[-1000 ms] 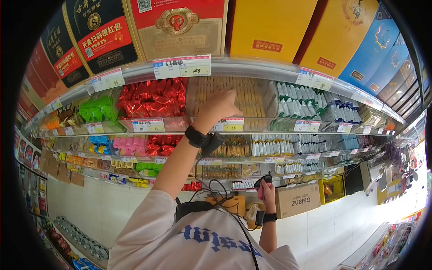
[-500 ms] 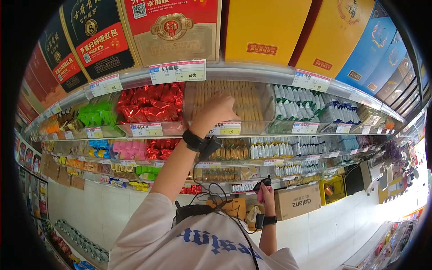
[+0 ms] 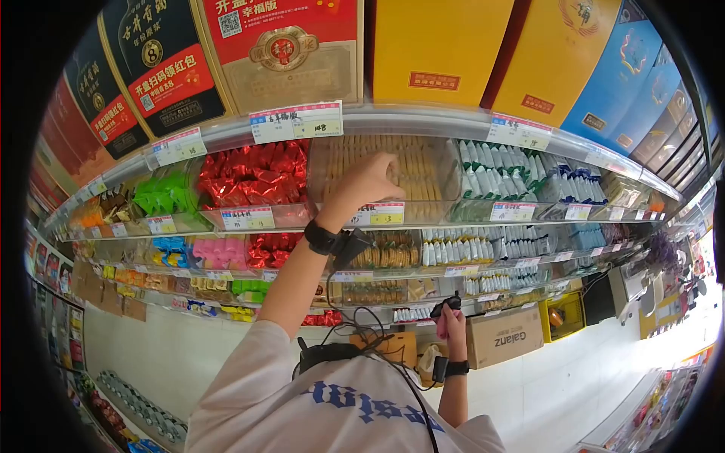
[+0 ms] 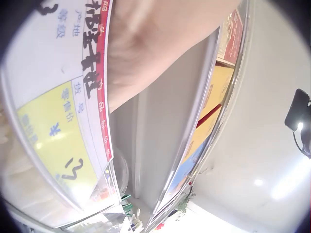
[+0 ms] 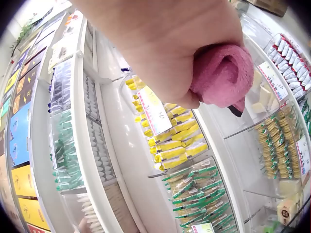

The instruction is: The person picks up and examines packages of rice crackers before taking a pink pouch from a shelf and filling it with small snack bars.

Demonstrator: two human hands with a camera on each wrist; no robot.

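My left hand (image 3: 368, 180) reaches into a clear bin (image 3: 453, 177) of tan, thin packaged snacks (image 3: 423, 170) on the upper shelf. Its fingers bend down among the packets, with the fingertips hidden, and I cannot tell whether they hold one. In the left wrist view, part of the left hand (image 4: 155, 39) lies behind a large price tag (image 4: 63, 111). Low on the right, my right hand (image 3: 453, 326) grips a bunched pink cloth (image 5: 221, 77) that has a dark piece at its end. That cloth sits in the curl of the right fingers, in front of the shelves.
Red foil-wrapped sweets (image 3: 253, 177) fill the bin to the left, white-and-green packets (image 3: 498, 170) the one to the right. Tall gift boxes (image 3: 445, 53) stand above. A cardboard carton (image 3: 504, 336) and a yellow crate (image 3: 563, 313) are on the floor. Cables (image 3: 362, 325) hang at the waist.
The left hand stays in the tan snack bin; its knuckles have risen slightly and its fingers bend more. The right hand still holds the pink cloth, almost unmoved. The head view has shifted a little.
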